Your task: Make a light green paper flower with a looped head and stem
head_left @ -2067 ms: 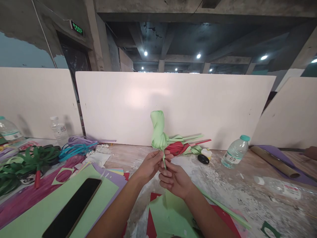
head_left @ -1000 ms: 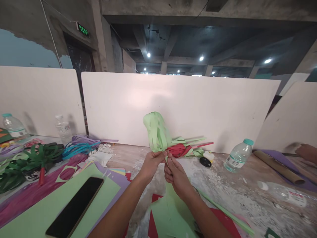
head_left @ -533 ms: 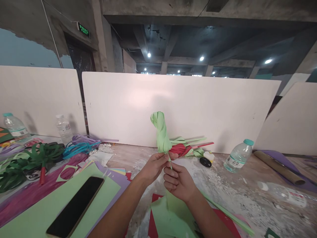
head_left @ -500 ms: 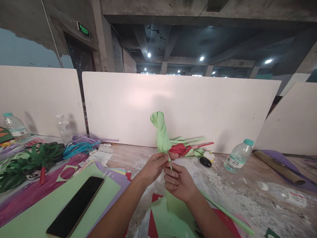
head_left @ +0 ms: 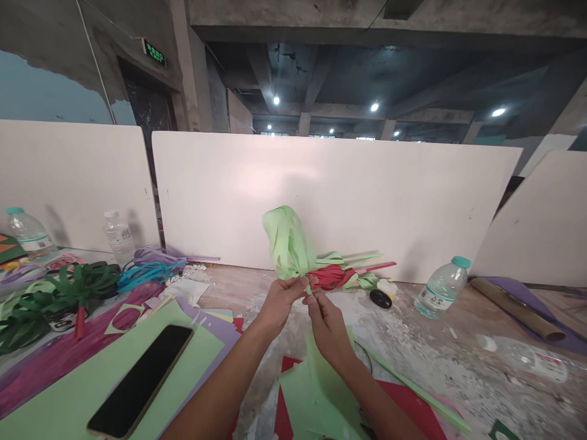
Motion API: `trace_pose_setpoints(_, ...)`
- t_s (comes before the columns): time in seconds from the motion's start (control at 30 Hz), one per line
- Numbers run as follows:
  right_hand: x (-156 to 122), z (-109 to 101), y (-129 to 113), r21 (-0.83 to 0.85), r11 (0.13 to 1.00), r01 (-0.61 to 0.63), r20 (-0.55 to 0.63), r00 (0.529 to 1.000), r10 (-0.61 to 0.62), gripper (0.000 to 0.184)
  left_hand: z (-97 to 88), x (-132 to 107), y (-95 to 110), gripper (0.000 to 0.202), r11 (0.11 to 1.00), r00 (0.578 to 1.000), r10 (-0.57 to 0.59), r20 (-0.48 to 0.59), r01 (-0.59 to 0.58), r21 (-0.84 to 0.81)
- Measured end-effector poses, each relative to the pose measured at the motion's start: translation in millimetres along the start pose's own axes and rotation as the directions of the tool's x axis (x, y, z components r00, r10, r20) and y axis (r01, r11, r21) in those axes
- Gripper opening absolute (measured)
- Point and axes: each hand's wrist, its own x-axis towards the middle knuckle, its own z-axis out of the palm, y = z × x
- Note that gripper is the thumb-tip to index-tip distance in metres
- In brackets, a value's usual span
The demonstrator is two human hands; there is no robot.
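A light green paper-strip flower (head_left: 288,244), its looped strips fanned out and partly blurred, stands up above my two hands in front of the white board. My left hand (head_left: 280,304) pinches its base between thumb and fingers. Just to the right and slightly lower, my right hand (head_left: 329,324) has its fingers closed on the flower's thin green stem, most of which is hidden. Behind my hands, red paper strips (head_left: 334,277) and more green strips lie on the table. Green paper sheets (head_left: 316,391) and red paper rest below my wrists.
A black phone (head_left: 142,379) lies on green and purple sheets at the left. Dark green looped paper (head_left: 82,281) and blue strips (head_left: 147,275) are beyond it. To the right stand a water bottle (head_left: 443,287) and a small glue pot (head_left: 385,293); a cardboard tube (head_left: 518,308) lies farther right.
The green strips have gone from a tight twist to a wider, looser bunch leaning left. My right hand has shifted slightly and its fingers are less curled.
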Motion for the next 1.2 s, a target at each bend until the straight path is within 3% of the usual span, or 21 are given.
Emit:
trace_pose_setpoints(0.13,0,1,2,-0.068,0.998,0.019,0.019,1.0,-0.018,0.036,0.1,-1,3,0.03,0.999,1.0,0.01,0.021,-0.012,0.052)
trace_pose_setpoints(0.5,1,3,4,-0.027,0.999,0.038,0.009,0.999,-0.037,0.041,6.0,-8,7,0.029,0.985,0.999,0.005,0.044,-0.012,0.172)
trace_pose_setpoints(1.2,-2,4,5,-0.134,0.989,0.063,0.037,0.998,-0.059,0.033,10.9,-7,8,0.031,0.99,0.998,0.028,-0.059,-0.02,0.139)
